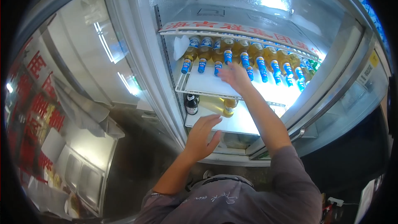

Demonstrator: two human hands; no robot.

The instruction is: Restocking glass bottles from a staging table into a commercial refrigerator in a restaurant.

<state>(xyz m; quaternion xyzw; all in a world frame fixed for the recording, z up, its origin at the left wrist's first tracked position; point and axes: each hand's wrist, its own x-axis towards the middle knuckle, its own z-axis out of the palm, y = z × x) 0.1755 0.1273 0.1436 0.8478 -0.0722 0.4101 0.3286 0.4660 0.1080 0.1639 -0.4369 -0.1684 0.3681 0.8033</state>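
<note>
Glass bottles of pale amber drink [205, 48] lie in a glass-door fridge, their blue-wrapped necks pointing towards me. They rest stacked on a white wire shelf [199, 84]. My right hand [235, 77] reaches in over that shelf, fingertips at the bottle necks near the left-middle; blur hides whether it grips one. My left hand [202, 137] is raised in front of the lower shelf [205, 123], fingers and thumb apart, with nothing in it. Behind it stand a dark bottle [191, 105] and an amber bottle [229, 108], both upright.
Above the bottles, a shelf [227, 9] carries a board with red printed characters. The fridge's door frame [351, 56] and handle [300, 133] are on the right. A glass door panel [93, 37] and a metal-topped counter [93, 174] stand on the left.
</note>
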